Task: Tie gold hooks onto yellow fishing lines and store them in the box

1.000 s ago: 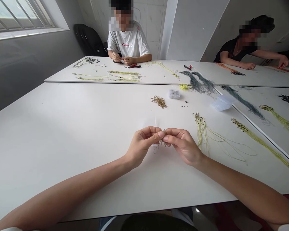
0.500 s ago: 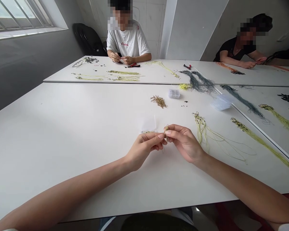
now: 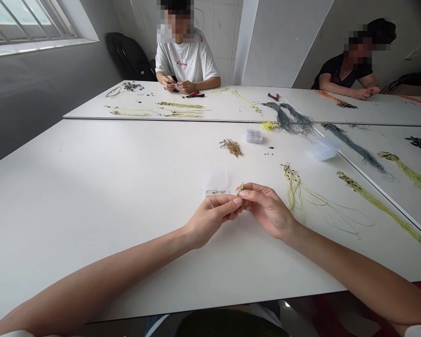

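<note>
In the head view my left hand and my right hand meet above the table. Between their fingertips is a small coiled fishing rig of yellow-green line with metal parts. Both hands are closed in a pinch on it, and the fingers hide most of it. Just behind my left hand stands a small clear plastic box, its lid up, with yellow-green line inside. Right of my right hand lies a loose bundle of yellow-green lines with dark and metal pieces at its top end.
Farther back are a heap of small gold metal pieces, a clear case and clear plastic boxes. Grey line bundles and another yellow-green bundle lie to the right. Two people work across the table.
My hands have shifted slightly and the fingertips are closer together around the rig. More of the open box behind my left hand shows. The person at far right has moved their hands.
</note>
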Demonstrator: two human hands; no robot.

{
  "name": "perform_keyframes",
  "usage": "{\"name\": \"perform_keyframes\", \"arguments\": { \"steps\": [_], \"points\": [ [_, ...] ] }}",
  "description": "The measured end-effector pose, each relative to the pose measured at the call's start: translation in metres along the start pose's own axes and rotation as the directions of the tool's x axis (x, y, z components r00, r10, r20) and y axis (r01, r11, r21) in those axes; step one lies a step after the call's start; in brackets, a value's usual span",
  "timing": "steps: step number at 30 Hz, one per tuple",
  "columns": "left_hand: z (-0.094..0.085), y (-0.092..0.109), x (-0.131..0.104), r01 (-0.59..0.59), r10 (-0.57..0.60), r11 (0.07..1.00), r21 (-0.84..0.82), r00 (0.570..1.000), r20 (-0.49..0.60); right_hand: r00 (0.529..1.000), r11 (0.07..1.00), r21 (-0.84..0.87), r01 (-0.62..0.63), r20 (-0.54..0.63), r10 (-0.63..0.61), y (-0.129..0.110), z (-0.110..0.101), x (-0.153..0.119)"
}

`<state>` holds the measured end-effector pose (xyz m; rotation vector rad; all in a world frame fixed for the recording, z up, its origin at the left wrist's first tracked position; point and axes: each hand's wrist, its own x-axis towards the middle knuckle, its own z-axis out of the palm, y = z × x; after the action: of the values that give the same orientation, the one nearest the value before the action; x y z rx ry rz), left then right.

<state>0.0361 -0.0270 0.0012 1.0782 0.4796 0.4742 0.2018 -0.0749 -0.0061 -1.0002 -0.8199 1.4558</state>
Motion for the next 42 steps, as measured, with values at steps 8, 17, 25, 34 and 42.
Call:
{"name": "perform_keyframes", "arguments": {
  "steps": [8,17,25,34,42],
  "points": [
    [0.000,0.001,0.000,-0.077,0.077,0.995,0.059,0.997,0.001,1.000,1.000,0.027,0.014,-0.001,-0.014,0.000,0.000,0.000],
    [-0.001,0.001,-0.001,-0.123,0.124,0.986,0.114,0.992,-0.002,1.000,1.000,0.023,0.012,0.020,-0.012,0.002,-0.001,0.001],
    [-0.003,0.001,-0.002,-0.065,0.068,0.983,0.170,0.998,-0.012,0.999,0.999,0.029,0.024,0.046,-0.026,-0.005,-0.002,0.001],
    [-0.001,0.003,-0.005,0.037,-0.040,0.976,0.214,0.999,0.009,0.999,0.997,0.055,0.050,-0.011,-0.049,-0.010,-0.005,0.003],
    [-0.006,0.010,-0.005,0.066,-0.066,0.967,0.246,0.998,-0.011,0.999,0.994,0.105,0.034,0.004,-0.034,-0.014,-0.012,0.008]
  ]
}}
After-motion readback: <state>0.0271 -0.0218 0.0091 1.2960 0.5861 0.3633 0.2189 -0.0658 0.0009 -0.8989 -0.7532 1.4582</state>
